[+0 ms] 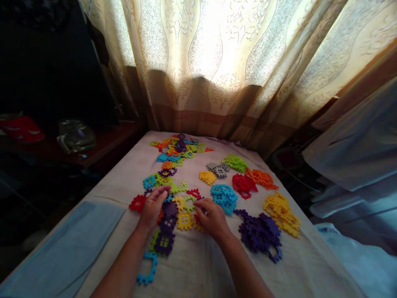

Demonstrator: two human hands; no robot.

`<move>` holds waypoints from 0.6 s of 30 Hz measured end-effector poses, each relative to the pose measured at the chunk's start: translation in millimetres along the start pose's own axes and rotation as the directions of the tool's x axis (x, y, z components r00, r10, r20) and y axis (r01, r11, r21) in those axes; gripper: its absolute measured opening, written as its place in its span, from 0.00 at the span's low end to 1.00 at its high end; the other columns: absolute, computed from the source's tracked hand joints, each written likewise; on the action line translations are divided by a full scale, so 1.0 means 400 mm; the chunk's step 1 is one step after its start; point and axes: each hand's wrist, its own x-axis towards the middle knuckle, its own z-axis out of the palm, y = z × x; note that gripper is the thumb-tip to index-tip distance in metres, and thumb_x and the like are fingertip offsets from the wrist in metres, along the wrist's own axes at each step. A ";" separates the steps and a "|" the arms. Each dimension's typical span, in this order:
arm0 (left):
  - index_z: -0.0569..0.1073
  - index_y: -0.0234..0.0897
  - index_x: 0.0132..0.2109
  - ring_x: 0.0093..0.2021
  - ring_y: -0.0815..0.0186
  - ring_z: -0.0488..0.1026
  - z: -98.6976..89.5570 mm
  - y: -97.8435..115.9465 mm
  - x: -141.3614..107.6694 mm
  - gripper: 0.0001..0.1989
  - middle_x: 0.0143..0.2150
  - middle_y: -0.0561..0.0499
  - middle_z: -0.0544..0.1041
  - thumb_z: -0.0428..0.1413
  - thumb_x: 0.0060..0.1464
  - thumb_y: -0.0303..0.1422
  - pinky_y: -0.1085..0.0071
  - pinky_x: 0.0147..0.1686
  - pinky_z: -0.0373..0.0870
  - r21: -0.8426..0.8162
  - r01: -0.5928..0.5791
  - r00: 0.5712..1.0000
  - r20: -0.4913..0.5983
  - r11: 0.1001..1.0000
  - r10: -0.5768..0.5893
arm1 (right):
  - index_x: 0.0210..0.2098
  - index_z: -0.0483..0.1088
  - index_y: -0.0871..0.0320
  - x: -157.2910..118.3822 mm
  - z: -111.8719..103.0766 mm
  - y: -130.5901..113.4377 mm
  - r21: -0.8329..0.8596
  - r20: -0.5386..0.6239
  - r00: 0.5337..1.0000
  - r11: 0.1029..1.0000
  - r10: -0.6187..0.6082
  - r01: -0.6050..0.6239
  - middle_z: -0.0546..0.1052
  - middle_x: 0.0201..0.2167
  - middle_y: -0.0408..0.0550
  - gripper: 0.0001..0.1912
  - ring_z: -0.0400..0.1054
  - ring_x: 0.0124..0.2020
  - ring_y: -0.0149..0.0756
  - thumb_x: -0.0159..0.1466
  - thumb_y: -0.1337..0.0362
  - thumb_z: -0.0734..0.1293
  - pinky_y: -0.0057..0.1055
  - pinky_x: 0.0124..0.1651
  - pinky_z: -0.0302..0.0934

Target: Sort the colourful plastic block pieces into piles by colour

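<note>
Plastic interlocking building pieces with notched edges lie in a mixed row between my hands. My left hand (153, 205) is over the left side of this row, its fingers stretched out and nothing visible in them. Close by are a red piece (137, 203) and a dark purple piece (170, 210). My right hand (213, 216) has its fingers curled, with the fingertips at the right edge of a lime green square frame (189, 203). A yellow window piece (185, 221) lies just below that frame. Nearer me are a purple window piece (164, 242) and a blue square frame (147, 268).
Sorted piles lie to the right: blue (223, 198), purple (259, 234), yellow (281, 214), red (244, 185), orange (261, 178), lime green (235, 163) and grey (219, 170). A mixed heap (178, 148) sits at the far end. A blue cloth (66, 248) covers the left edge.
</note>
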 end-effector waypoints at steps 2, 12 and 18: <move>0.76 0.34 0.46 0.50 0.56 0.75 0.001 0.005 0.000 0.28 0.47 0.42 0.80 0.60 0.44 0.50 0.59 0.53 0.69 0.000 -0.001 1.000 0.012 1.000 0.001 | 0.38 0.78 0.53 -0.033 0.012 -0.029 -0.060 0.083 0.995 0.996 -0.057 0.063 0.79 0.39 0.47 0.11 0.71 0.41 0.34 0.63 0.66 0.63 0.28 0.44 0.62; 0.77 0.35 0.44 0.48 0.57 0.76 -0.034 0.017 0.011 0.25 0.46 0.43 0.80 0.57 0.48 0.50 0.59 0.50 0.72 0.165 -0.146 0.989 0.005 0.975 0.147 | 0.37 0.73 0.53 -0.062 0.030 -0.044 -0.302 0.203 0.936 0.891 -0.289 0.340 0.78 0.41 0.44 0.03 0.66 0.46 0.38 0.62 0.64 0.68 0.34 0.49 0.57; 0.77 0.38 0.43 0.45 0.59 0.77 -0.068 0.026 0.025 0.22 0.42 0.47 0.81 0.56 0.49 0.50 0.63 0.49 0.73 0.233 -0.179 0.976 -0.078 0.956 0.202 | 0.35 0.74 0.53 -0.060 0.024 -0.043 -0.317 0.148 0.923 0.867 -0.355 0.384 0.79 0.36 0.45 0.07 0.68 0.42 0.37 0.66 0.67 0.64 0.33 0.47 0.58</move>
